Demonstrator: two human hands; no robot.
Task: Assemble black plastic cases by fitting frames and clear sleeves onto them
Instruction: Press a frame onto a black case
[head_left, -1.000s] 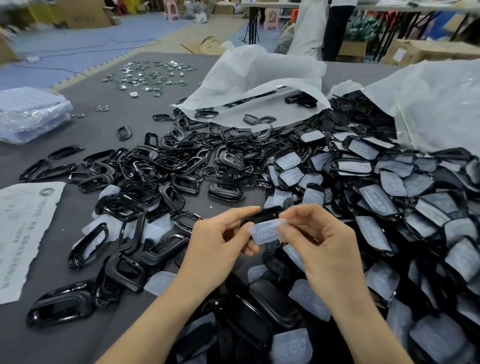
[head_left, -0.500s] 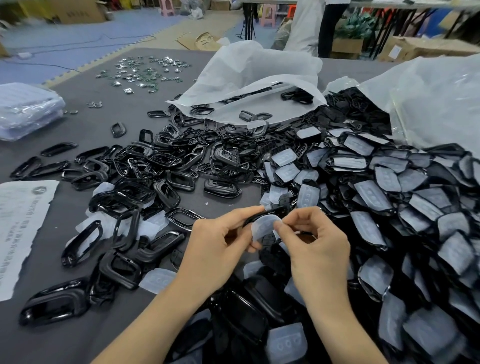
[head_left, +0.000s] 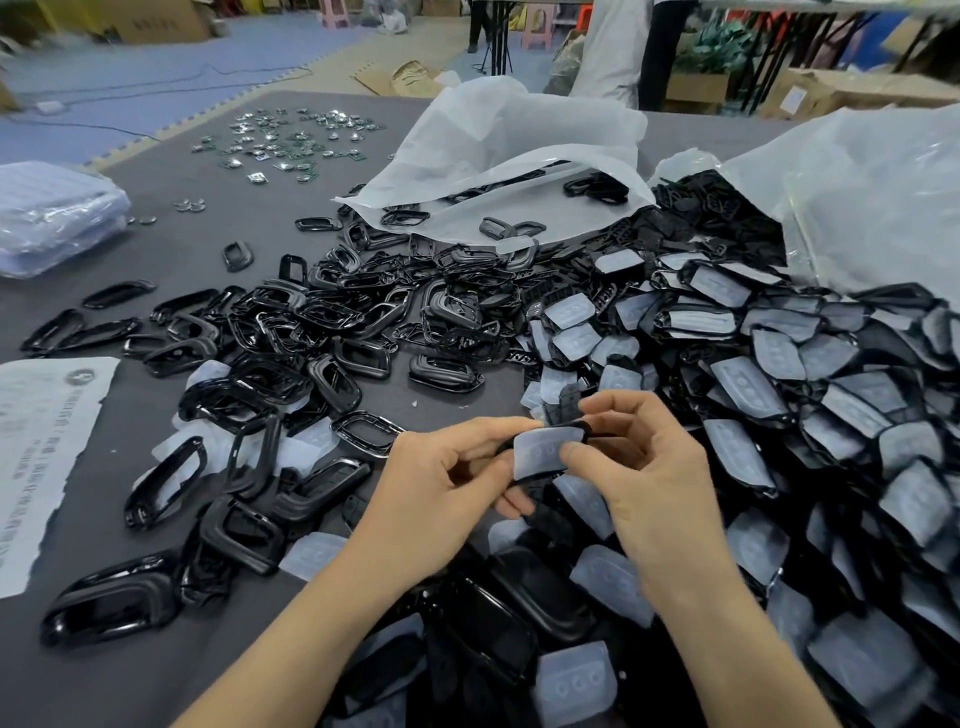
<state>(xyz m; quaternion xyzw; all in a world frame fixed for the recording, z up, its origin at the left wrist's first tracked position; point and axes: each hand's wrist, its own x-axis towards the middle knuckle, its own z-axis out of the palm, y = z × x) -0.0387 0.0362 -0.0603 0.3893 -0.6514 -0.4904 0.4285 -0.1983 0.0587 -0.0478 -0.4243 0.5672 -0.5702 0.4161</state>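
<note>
Both hands meet just below the middle of the frame, above the near edge of a heap of parts. The left hand (head_left: 441, 499) pinches the left end of a small black plastic case (head_left: 582, 430) between thumb and forefinger, with its other fingers curled underneath. The right hand (head_left: 644, 483) grips the same piece from the right. Its thumb lies flat on a cloudy clear soft sleeve (head_left: 537, 453) that covers the case's front, and its forefinger curls over the top edge. Only a thin black rim of the case shows around the sleeve, and I cannot tell whether the sleeve is fully seated.

A spread of loose glossy black oval frames (head_left: 322, 332) covers the centre left of the dark grey table (head_left: 104, 691). A dense pile of black cases already wearing sleeves (head_left: 779, 389) fills the right side and runs down to the bottom edge. It spills from a large clear plastic bag (head_left: 872, 208) at the upper right. A crumpled white plastic bag (head_left: 519, 140) lies open at the upper middle, with a few frames on it. Small silvery metal parts (head_left: 291, 140) are scattered at the upper left. A bundle wrapped in clear film (head_left: 52, 218) sits at the left edge, and below it lies a torn white printed sheet (head_left: 41, 457). A standing person (head_left: 613, 47) is partly visible at the top edge.
</note>
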